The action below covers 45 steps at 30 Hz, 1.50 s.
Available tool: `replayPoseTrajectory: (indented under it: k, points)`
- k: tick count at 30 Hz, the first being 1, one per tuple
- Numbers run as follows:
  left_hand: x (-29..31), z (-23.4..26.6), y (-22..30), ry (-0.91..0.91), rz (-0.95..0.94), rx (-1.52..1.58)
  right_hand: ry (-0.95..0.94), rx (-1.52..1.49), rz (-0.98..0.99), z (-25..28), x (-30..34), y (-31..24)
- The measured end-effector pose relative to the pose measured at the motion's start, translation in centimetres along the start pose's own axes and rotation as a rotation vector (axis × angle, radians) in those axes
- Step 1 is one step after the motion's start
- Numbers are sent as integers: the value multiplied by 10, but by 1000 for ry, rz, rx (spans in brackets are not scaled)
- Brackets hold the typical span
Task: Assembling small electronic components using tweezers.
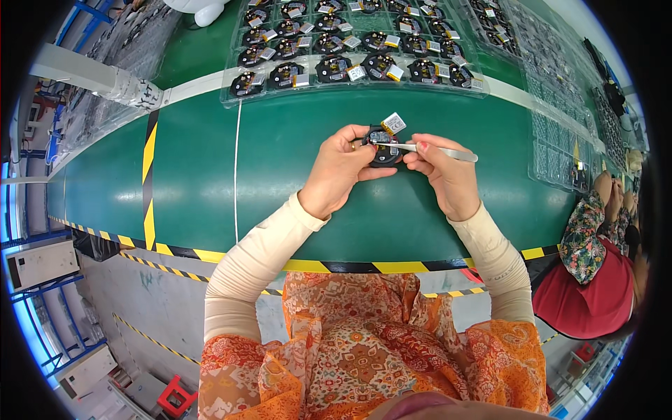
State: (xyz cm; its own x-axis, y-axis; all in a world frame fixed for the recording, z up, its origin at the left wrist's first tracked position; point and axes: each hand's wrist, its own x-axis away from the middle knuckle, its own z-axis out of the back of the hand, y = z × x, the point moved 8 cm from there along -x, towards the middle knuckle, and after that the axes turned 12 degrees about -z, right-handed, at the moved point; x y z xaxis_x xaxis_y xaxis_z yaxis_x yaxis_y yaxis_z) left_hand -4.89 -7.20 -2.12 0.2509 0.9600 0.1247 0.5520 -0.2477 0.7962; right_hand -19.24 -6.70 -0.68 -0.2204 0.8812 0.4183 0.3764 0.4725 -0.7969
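Above the green table, my left hand [341, 166] grips a round black device housing [386, 155] by its left side, thumb and fingers closed on the rim. A small silver battery pack [394, 124] with a yellow end sticks up from the housing's far edge. My right hand [444, 171] is closed around a pair of metal tweezers [448, 150], held nearly level. Their tips reach into the housing's upper left part, near my left fingertips. What the tips touch is too small to make out. The right fingers are close beside the housing's right edge.
A clear plastic tray [308, 87] with several similar black housings and batteries lies along the far side. More clear trays [560, 150] are stacked at the right, where another person [588, 266] sits. A white post [91, 73] stands at left. Yellow-black tape [399, 267] edges the green table [189, 175].
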Motion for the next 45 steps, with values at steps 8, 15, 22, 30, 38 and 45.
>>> replayPoseTrajectory:
  k: [8, 15, 22, 30, 38, 45]
  points:
    - [1, -2, 2, 15, 4, 7, 26, 4, -27, 3, -1, 4]
    - [1, 0, 1, 0, 43, 72, 1, -7, -3, 1, 1, 2]
    - [1, 0, 1, 2, 31, 77, 16, -10, 4, 0, 2, 3]
    - [1, -1, 1, -1, 31, 62, 16, -28, 7, 2, 3, 2]
    - [2, -1, -1, -18, 30, 27, 21, 11, -22, 1, 3, -2]
    - [4, -3, -1, -38, 48, 8, -12, 61, 7, 4, 1, -6]
